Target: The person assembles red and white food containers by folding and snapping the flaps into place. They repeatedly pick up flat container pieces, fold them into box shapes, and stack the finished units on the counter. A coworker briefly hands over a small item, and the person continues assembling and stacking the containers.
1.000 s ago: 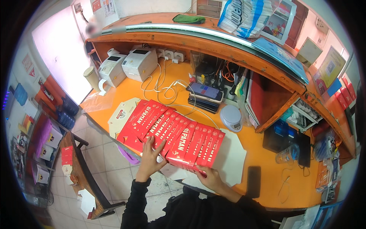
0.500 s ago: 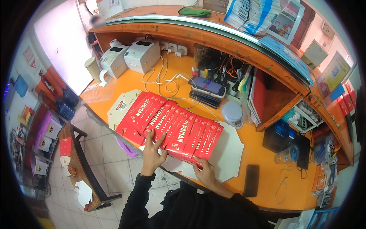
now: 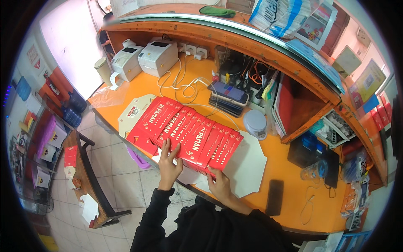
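Note:
Several flat red cardboard cartons (image 3: 184, 130) with white print lie overlapped in a fanned row on the orange desk. My left hand (image 3: 169, 167) rests on their near edge, its fingers stretched apart over the red faces. At the near right end of the row, my right hand (image 3: 220, 185) pinches the cartons' edge, thumb on top and the other fingers hidden below. Under the row's right end shows a large pale cardboard sheet (image 3: 247, 168). A cream carton flap (image 3: 133, 112) with a round emblem sticks out at the far left end.
Two white label printers (image 3: 157, 58) stand at the back left, with white cables (image 3: 184, 87) trailing from them. Behind the cartons are stacked phones (image 3: 228, 94) and a small round scale (image 3: 255, 124). A dark phone (image 3: 275, 197) lies at right. A wooden bench (image 3: 90, 180) stands left.
My right hand has shifted slightly left along the cartons' near edge. My left hand stays on the row with its fingers a little closer together. The whole view has shifted slightly.

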### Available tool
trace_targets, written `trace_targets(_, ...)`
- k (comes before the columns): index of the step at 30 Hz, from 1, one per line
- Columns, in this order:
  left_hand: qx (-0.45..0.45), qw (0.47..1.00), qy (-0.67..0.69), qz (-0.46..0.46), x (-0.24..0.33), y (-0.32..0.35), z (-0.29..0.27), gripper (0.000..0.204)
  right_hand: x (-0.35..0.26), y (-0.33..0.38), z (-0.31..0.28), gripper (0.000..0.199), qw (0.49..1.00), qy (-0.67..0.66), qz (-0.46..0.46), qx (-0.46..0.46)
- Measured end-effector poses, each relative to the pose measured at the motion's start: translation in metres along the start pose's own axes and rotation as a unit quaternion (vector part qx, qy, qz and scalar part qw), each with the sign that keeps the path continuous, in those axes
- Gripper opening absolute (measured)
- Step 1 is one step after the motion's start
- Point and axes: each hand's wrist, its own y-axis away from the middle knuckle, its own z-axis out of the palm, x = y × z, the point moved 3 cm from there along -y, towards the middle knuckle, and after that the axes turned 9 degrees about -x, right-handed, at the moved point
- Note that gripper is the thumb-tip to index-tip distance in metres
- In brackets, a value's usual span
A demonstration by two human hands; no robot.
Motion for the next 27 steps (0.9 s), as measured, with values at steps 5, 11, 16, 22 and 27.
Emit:
trace_targets(5,-0.031,0.997,-0.06,0.034,-0.004,-0.003,-0.007,0.049,-0.003,0.0,0.001,0.026,0.999,0.037,0.0,-0.008)
trace_targets(11,-0.022,0.997,-0.066,0.03,-0.001,-0.006,-0.007,0.046,-0.009,-0.006,0.009,0.028,0.999,0.048,-0.011,0.013)
trace_targets(16,-0.013,0.996,-0.067,0.065,-0.001,-0.002,-0.002,0.051,-0.007,-0.008,0.019,0.03,0.999,0.0,-0.007,0.035)
trace_targets(22,-0.097,0.983,-0.08,0.134,-0.016,0.009,0.009,0.083,-0.006,-0.009,0.018,0.031,0.999,-0.002,-0.026,0.035)
trace_targets(27,-0.053,0.986,-0.079,0.14,-0.029,0.005,0.029,0.082,-0.007,-0.022,0.007,0.031,0.999,-0.005,-0.022,0.031)
